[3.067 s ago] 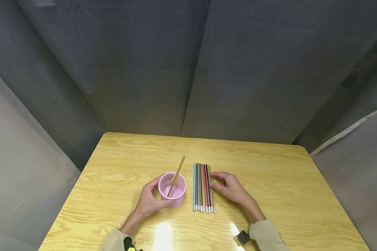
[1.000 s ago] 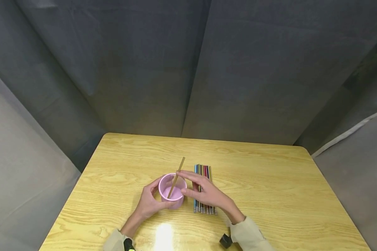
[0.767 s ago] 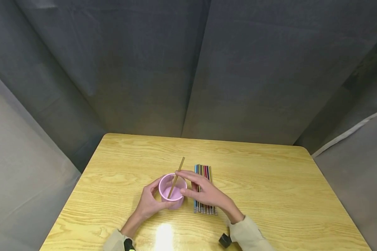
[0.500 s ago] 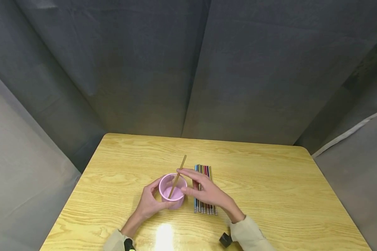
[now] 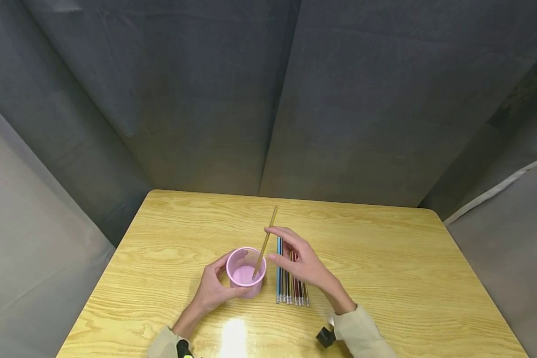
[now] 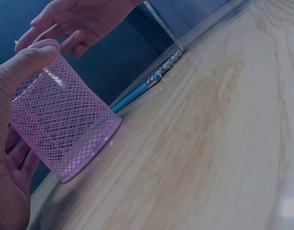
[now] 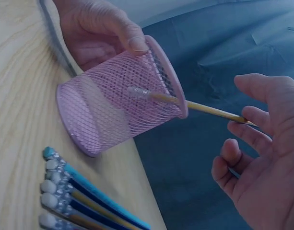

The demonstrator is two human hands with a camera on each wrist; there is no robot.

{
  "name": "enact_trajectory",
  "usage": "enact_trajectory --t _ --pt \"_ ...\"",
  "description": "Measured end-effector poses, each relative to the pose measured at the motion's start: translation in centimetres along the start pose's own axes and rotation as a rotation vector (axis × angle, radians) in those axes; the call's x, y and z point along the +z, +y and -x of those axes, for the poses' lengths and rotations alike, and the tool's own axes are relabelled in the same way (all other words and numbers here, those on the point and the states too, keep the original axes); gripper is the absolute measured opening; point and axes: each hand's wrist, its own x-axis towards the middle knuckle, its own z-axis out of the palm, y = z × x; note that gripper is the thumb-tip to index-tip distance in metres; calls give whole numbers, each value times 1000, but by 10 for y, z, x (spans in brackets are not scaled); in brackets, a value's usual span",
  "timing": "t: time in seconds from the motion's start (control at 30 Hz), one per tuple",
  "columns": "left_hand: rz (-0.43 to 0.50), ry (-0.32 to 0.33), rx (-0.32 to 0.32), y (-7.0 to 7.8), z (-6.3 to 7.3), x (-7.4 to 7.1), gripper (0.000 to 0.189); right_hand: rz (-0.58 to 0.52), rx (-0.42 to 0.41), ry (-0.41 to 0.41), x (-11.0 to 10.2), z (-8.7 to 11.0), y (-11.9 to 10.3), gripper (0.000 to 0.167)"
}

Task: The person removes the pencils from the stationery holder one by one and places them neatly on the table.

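My left hand [image 5: 212, 289] holds a pink wire-mesh pencil cup [image 5: 251, 292] upright on the table, thumb across its near side close to the rim. A gold pencil [image 5: 273, 217] leans out over the cup's right rim. Through the mesh in the right wrist view, the pencil's eraser end [image 7: 138, 93] shows inside, well above the cup's floor. My right hand [image 5: 303, 261] pinches the pencil's upper part between its fingers, with the thumb apart from it. Below this hand lies a neat row of pencils [image 5: 289, 291], partly covered by it.
The row holds several pencils, light blue, dark, red and gold, eraser ends toward me. They lie just right of the cup on a wooden table [image 5: 385, 258]. Grey curtains [image 5: 197, 99] hang behind and at both sides.
My right hand has gone from the row's right side over to the cup's pencil. Now it has raised that pencil and drawn it right within the cup. The left hand and cup have stayed put.
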Motion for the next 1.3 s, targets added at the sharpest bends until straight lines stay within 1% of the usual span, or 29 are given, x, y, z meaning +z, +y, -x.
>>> enact_trajectory --t 0.13,0.33,0.47,0.6,0.77,1.0,1.13,1.3 --pt "8 1 -2 -1 0 0 87 -12 -17 71 -5 -2 -2 60" --pt "14 6 8 -1 0 0 87 -72 -22 183 -12 -3 -6 58" --pt "20 14 -7 1 0 0 87 -115 -33 262 -18 -2 -6 55" --pt "16 21 -25 2 1 0 87 -130 -37 305 -24 -2 -8 56" --pt "12 25 -36 2 1 0 87 -98 -28 313 -29 3 -3 57" --pt "4 28 -19 0 0 0 85 -56 -2 300 -33 12 3 56" --pt "7 28 -2 -1 0 0 85 -39 26 286 -36 20 9 53" --pt "9 26 -3 -2 -1 0 84 -15 65 249 -42 31 19 52"
